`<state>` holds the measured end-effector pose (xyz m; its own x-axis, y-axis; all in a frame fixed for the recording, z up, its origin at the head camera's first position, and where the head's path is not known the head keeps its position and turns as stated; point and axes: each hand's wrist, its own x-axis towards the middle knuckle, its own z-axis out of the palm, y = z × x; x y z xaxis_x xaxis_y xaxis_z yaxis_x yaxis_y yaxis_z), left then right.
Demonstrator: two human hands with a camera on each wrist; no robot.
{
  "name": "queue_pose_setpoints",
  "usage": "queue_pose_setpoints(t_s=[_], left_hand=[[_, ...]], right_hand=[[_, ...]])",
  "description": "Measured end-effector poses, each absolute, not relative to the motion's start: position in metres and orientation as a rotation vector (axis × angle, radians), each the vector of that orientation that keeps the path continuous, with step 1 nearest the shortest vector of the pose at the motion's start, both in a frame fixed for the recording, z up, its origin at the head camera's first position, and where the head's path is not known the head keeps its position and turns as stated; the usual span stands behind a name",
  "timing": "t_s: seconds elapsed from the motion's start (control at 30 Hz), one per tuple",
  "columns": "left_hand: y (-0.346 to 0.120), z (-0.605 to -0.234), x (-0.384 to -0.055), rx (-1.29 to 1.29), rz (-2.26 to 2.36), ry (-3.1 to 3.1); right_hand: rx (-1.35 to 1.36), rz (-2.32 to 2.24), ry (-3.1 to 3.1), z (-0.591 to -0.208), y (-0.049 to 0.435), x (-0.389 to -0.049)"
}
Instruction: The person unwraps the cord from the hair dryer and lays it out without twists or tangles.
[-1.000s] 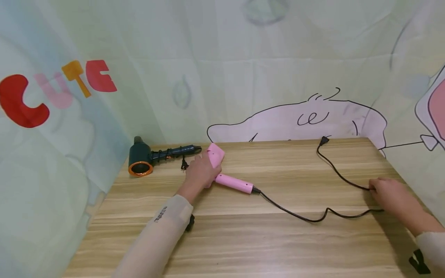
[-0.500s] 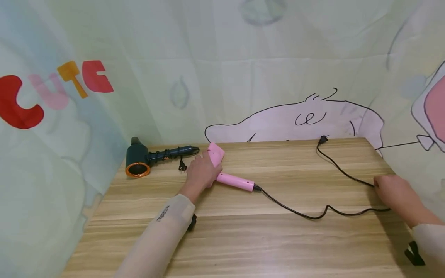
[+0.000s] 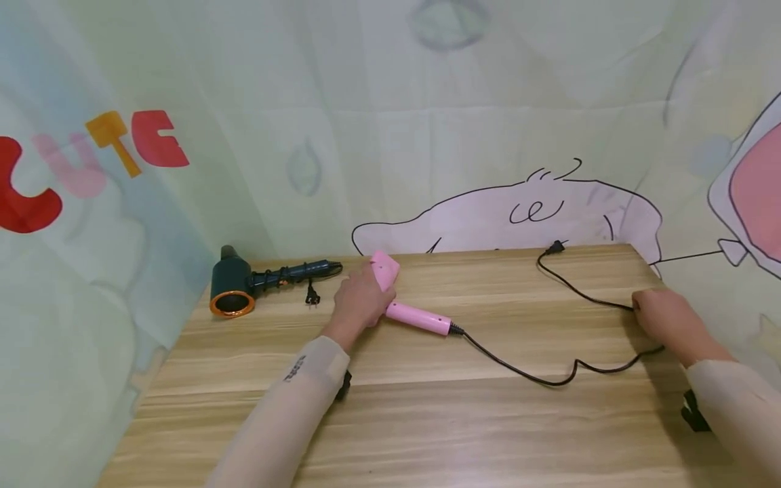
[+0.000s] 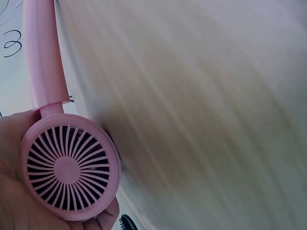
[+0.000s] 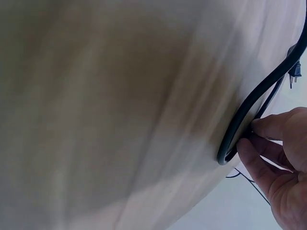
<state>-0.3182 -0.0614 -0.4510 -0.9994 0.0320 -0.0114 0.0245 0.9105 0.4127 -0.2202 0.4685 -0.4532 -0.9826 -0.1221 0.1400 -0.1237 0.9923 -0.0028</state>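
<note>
Pink hair dryer: the glossy pink plastic hair dryer (image 3: pixel 419 318) is placed near the middle of the tabletop, its handle pointed rightward; whether its head touches the wood cannot be told.
Round grille: the slotted pink intake grille (image 4: pixel 67 170) is left uncovered in the left wrist view.
Left hand: the dryer's head is gripped by the left hand (image 3: pixel 360 298), fingers curled round it.
Black cord: the thin black rubbery cord (image 3: pixel 552 384) is run from the handle to the right hand, with a kink midway.
Right hand: the cord is pinched between thumb and finger of the right hand (image 3: pixel 668 322), beside a bend.
Two-pin plug: the black plug (image 3: pixel 555 248) is seen by the back edge.
Good handling: the dryer is probably best held steady while the cord is guided gently, without strain at the handle joint; the kink might be eased out.
Neighbour: a dark teal, orange-rimmed hair dryer (image 3: pixel 230 278) is set at the left, its cord wound round its handle.
Tabletop: all is borne by a wood-grained tabletop (image 3: pixel 476 420).
</note>
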Motion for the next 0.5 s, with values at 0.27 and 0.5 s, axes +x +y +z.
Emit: queue_pose_setpoints(t_s=[0.27, 0.5], left_hand=[[-0.051, -0.449, -0.318, 0.057, 0.633, 3.051], [-0.039, -0.448, -0.32, 0.067, 0.6, 3.045]], right_hand=[[0.206, 0.049, -3.019, -0.454, 0.467, -0.239], [0.241, 0.026, -3.009, -0.455, 0.463, -0.25]])
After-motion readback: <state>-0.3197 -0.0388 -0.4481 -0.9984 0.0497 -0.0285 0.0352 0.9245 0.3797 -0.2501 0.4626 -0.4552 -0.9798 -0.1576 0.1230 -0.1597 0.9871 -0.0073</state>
